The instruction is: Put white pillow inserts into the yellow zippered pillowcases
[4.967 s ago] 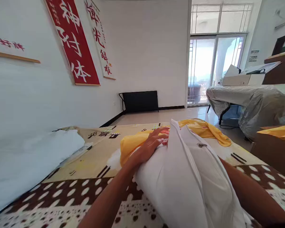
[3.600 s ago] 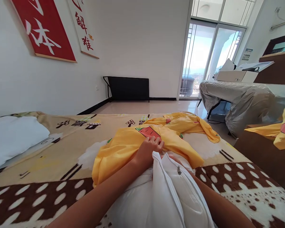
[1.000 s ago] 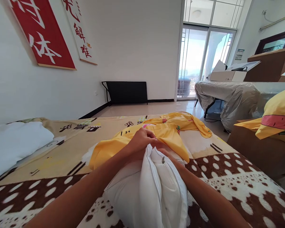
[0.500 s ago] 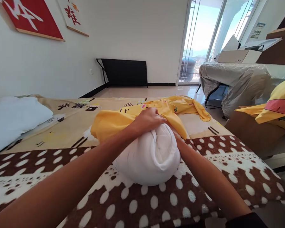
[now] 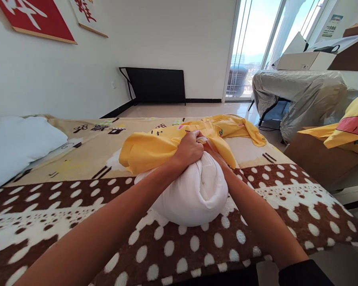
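"Biggest first?"

"At the back, a plain white wall; in front, a soft brown, tan and white blanket with dots, spread wide and flat; off to the right, a table under wrinkled grey plastic, with thin dark legs; low against the wall, a flat black board."

"And then?"

"In the middle of the blanket, a crumpled yellow cloth with little printed pictures; at the left edge, a smooth white pillow, lying on the blanket; on the near side of the yellow cloth, a puffy white pillow, rolled up round, with the open fold toward the front; far end up against the cloth; hard to see how far in."

"And the hands?"

"Left hand curled up small, holding the edge of the yellow cloth, right over the top of the puffy pillow; right hand close beside, mostly hidden behind the pillow; no way to tell, wide or narrow, full or not."
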The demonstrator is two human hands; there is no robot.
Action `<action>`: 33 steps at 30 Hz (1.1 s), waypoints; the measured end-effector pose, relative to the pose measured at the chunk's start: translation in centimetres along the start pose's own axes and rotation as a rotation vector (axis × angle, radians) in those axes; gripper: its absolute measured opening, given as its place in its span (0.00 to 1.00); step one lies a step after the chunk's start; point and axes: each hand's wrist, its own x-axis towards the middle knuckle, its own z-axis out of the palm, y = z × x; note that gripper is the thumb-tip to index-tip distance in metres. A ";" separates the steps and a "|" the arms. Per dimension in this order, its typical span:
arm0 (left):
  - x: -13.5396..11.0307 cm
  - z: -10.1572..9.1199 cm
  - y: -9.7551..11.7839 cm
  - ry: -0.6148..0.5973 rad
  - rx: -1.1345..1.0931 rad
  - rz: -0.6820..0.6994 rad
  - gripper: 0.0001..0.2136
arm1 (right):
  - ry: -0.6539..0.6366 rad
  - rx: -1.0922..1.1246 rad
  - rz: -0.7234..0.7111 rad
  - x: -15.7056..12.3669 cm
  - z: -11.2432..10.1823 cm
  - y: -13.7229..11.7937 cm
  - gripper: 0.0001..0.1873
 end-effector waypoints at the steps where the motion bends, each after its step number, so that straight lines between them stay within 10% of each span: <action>1: 0.1 0.0 -0.2 0.003 -0.007 0.013 0.10 | -0.026 0.006 0.001 0.1 -0.1 0.2 0.09; 9: 0.5 -1.4 -0.4 0.059 -0.090 0.008 0.09 | -0.095 0.156 -0.250 -5.1 -3.7 1.5 0.20; 15: 3.2 -3.6 2.1 0.130 -0.191 -0.167 0.07 | 0.160 -0.214 -0.476 -12.0 -3.8 -5.5 0.46; 22: 5.9 -4.9 1.5 0.244 -0.243 -0.201 0.06 | 0.341 -0.621 -0.217 -5.1 0.0 -10.3 0.38; 28: 7.6 -4.2 -3.6 0.207 -0.171 -0.214 0.03 | 0.188 -0.692 -0.114 -0.4 0.7 -7.7 0.21; 33: 8.8 -6.3 -4.8 -0.023 0.358 -0.038 0.02 | 0.031 -0.796 -0.086 2.5 0.4 -6.5 0.15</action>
